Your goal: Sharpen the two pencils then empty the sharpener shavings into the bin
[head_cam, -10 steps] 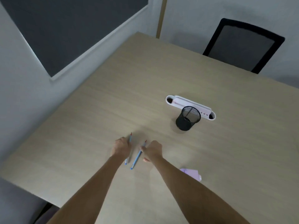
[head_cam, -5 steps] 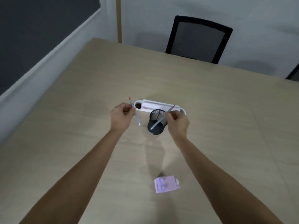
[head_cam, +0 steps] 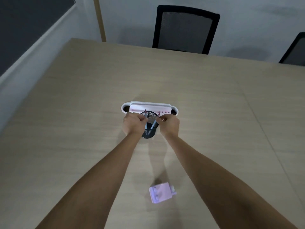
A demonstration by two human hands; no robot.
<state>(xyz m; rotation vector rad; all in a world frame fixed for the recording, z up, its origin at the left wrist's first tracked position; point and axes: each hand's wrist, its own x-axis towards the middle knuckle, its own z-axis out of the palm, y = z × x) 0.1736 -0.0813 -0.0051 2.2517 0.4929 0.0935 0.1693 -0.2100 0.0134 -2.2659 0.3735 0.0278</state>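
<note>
Two blue pencils stand tip-down inside a black mesh cup (head_cam: 149,133) at the table's middle. My left hand (head_cam: 132,123) pinches the left pencil (head_cam: 146,116) at the cup's left rim. At the right rim, my right hand (head_cam: 170,123) pinches the right pencil (head_cam: 155,123), which leans to the right. Both red pencil ends stick up above the cup. A lilac pencil sharpener (head_cam: 162,192) lies on the table near me, between my forearms, untouched.
A white and pink desk organiser (head_cam: 149,105) sits just behind the cup. The wooden table (head_cam: 82,113) spreads wide on all sides. Two black mesh chairs (head_cam: 185,28) stand at the far edge. A wall with a dark panel runs along the left.
Both hands lifted the pencils off the table, carried them forward and lowered them tip-down into the mesh cup. The view swung toward the cup, and the sharpener came fully into sight.
</note>
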